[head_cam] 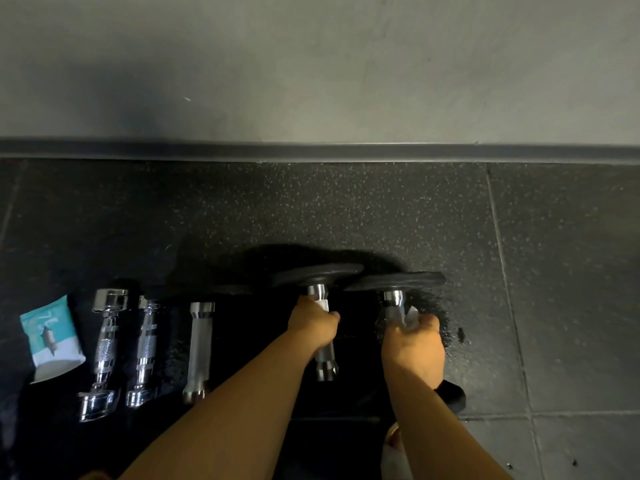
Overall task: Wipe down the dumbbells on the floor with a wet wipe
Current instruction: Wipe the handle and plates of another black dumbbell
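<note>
1. On the dark floor (346, 209) below a grey wall (311, 64), dumbbells (199, 348) lie in a row.
2. Your left hand (313, 325) grips the neighbouring dumbbell (325, 358). Your right hand (412, 344) clamps the wet wipe (412, 315) onto the rightmost dumbbell (394, 280), at its handle.
3. You seem to be wiping the handle; next, rub its plates.

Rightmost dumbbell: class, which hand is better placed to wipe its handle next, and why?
The right hand. It holds the white wipe against the handle of the rightmost dumbbell; the left hand has no wipe and grips the handle of the neighbouring dumbbell.
</note>
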`<action>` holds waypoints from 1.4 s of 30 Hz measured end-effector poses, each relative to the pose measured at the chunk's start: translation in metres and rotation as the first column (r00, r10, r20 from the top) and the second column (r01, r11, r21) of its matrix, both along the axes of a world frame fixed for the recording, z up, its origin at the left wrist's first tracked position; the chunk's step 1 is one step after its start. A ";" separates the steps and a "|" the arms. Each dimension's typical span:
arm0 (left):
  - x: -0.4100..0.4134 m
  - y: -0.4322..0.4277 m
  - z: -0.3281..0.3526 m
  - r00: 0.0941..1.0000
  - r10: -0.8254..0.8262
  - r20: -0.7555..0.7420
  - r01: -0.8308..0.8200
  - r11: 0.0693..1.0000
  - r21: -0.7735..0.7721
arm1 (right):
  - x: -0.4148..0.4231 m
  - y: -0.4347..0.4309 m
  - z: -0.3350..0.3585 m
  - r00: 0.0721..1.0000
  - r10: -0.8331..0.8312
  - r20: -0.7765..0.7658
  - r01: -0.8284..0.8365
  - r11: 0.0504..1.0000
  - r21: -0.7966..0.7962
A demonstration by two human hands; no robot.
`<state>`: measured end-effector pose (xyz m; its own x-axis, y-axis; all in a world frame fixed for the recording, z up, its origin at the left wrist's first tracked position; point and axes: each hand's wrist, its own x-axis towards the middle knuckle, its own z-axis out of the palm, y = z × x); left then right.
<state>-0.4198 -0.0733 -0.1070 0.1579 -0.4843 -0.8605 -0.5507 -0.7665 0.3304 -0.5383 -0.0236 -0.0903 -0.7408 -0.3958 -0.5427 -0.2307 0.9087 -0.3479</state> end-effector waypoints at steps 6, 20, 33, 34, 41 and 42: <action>-0.006 0.003 0.000 0.999 -0.036 0.006 0.036 0.999 0.030 | -0.011 0.000 -0.005 0.969 0.237 0.072 -0.246 0.952 0.181; 0.015 -0.004 0.004 0.984 -0.173 0.050 0.171 0.984 0.041 | -0.016 -0.002 -0.009 0.934 0.353 0.054 -0.356 0.908 0.221; 0.020 0.014 -0.006 0.985 -0.170 0.004 0.169 0.982 0.081 | -0.054 -0.004 -0.010 0.913 0.402 0.064 -0.405 0.883 0.235; 0.019 0.014 -0.006 0.989 -0.145 -0.006 0.145 0.986 0.082 | -0.056 -0.004 -0.009 0.911 0.406 0.071 -0.411 0.882 0.231; 0.024 0.011 -0.001 0.997 -0.075 -0.005 0.075 0.993 0.095 | -0.055 -0.004 -0.011 0.918 0.383 0.106 -0.397 0.896 0.199; 0.026 0.012 0.001 0.995 -0.097 0.012 0.095 0.992 0.087 | -0.054 -0.005 -0.010 0.918 0.381 0.107 -0.395 0.896 0.201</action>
